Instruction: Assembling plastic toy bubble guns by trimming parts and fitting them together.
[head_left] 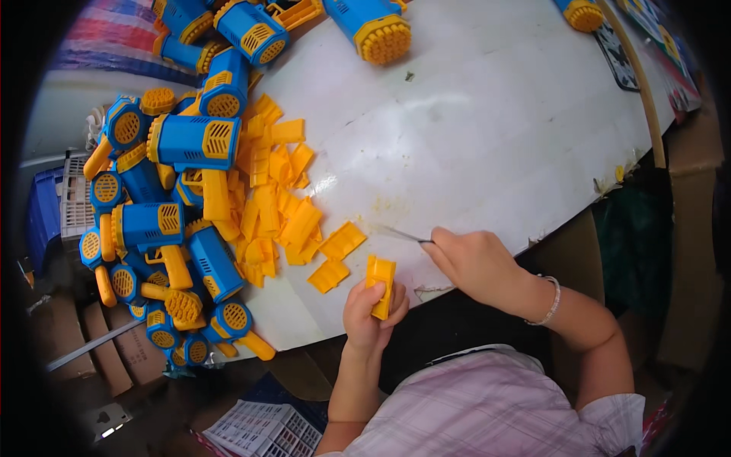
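My left hand holds a yellow plastic piece upright between thumb and fingers, near the table's front edge. To its right, my right hand is closed around the end of a thin metal tool, knife-like in shape. Its narrow tip points left over the tabletop, apart from the held piece. Just beyond my left hand lie two loose yellow plastic pieces, open and tray-like. They border a heap of similar yellow pieces.
A tall pile of blue and yellow toy bubble guns fills the table's left side. Another toy gun lies at the far edge. The white tabletop stretches right to a wooden strip, near a dark phone-like slab.
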A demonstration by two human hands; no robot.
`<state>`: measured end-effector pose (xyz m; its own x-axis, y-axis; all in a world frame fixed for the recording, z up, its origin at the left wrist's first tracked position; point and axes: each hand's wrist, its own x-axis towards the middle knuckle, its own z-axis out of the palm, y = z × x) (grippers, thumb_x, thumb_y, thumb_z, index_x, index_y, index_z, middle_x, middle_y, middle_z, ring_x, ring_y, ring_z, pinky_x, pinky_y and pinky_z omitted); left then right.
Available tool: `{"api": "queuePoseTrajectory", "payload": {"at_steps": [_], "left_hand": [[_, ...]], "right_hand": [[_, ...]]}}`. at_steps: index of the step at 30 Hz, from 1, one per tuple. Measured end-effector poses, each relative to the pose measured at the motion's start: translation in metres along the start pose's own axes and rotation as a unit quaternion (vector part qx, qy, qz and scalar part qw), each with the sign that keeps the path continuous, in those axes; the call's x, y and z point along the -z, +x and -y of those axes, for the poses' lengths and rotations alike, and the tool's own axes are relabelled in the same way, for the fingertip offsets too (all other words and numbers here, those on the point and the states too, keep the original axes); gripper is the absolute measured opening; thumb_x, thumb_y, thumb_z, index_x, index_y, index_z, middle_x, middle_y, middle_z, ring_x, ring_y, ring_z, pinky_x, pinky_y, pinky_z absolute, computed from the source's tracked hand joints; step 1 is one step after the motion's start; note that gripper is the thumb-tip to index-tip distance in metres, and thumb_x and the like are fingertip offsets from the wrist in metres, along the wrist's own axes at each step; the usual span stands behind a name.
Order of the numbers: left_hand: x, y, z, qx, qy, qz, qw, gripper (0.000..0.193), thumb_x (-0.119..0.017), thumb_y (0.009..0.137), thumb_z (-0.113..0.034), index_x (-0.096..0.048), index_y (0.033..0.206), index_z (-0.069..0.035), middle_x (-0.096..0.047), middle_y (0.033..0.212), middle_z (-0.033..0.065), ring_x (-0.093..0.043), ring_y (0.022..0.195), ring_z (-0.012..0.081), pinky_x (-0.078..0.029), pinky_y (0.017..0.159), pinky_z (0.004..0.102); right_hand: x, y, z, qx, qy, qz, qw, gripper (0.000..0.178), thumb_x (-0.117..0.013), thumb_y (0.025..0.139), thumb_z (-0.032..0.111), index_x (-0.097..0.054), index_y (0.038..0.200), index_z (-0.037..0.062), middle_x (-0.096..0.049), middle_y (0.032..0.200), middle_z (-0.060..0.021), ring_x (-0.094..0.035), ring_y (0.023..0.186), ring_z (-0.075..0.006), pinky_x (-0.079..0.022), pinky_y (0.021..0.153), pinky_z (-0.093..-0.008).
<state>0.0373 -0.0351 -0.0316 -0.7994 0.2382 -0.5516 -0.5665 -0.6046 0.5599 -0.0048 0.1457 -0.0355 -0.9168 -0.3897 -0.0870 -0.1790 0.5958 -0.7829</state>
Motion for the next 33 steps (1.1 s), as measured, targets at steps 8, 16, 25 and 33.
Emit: {"api": "queuePoseTrajectory", "payload": {"at_steps": [8,16,25,33], "left_hand": [[0.000,-0.004,0.001,0.001,-0.048,0.007,0.999,0.022,-0.046,0.084,-0.020,-0.041,0.071,-0.003,-0.032,0.052,0.0018,-0.025,0.040,0.0076,-0.020,0.037,0.0207],[-0.005,-0.004,0.001,-0.014,0.010,0.010,1.000,0.018,-0.045,0.084,-0.019,-0.042,0.076,-0.003,-0.033,0.054,0.0017,-0.025,0.041,0.0069,-0.020,0.038,0.0212],[-0.007,0.004,0.000,-0.004,0.054,-0.013,0.998,0.023,-0.046,0.084,-0.021,-0.041,0.070,-0.003,-0.031,0.050,0.0013,-0.025,0.038,0.0078,-0.019,0.036,0.0219],[-0.009,0.001,0.004,-0.036,0.079,-0.024,0.996,0.021,-0.046,0.083,-0.021,-0.041,0.072,-0.004,-0.032,0.051,0.0013,-0.025,0.039,0.0077,-0.019,0.037,0.0215]], "right_hand": [[0.009,-0.009,0.014,0.022,0.027,0.042,0.999,0.021,-0.053,0.084,0.019,-0.045,0.072,0.0044,-0.047,0.050,-0.0158,-0.052,0.045,-0.0339,-0.040,0.040,-0.0393],[0.004,-0.013,0.013,0.083,-0.036,0.041,0.995,0.018,-0.051,0.085,0.018,-0.046,0.072,0.0056,-0.048,0.050,-0.0137,-0.053,0.045,-0.0313,-0.041,0.040,-0.0376],[0.001,-0.006,0.004,0.039,-0.030,0.022,0.999,0.020,-0.052,0.085,0.019,-0.045,0.073,0.0049,-0.048,0.050,-0.0143,-0.053,0.046,-0.0325,-0.041,0.040,-0.0389],[0.009,0.001,0.006,-0.016,-0.009,0.035,0.999,0.021,-0.053,0.085,0.020,-0.044,0.073,0.0043,-0.047,0.048,-0.0140,-0.051,0.045,-0.0333,-0.040,0.040,-0.0388]]}}
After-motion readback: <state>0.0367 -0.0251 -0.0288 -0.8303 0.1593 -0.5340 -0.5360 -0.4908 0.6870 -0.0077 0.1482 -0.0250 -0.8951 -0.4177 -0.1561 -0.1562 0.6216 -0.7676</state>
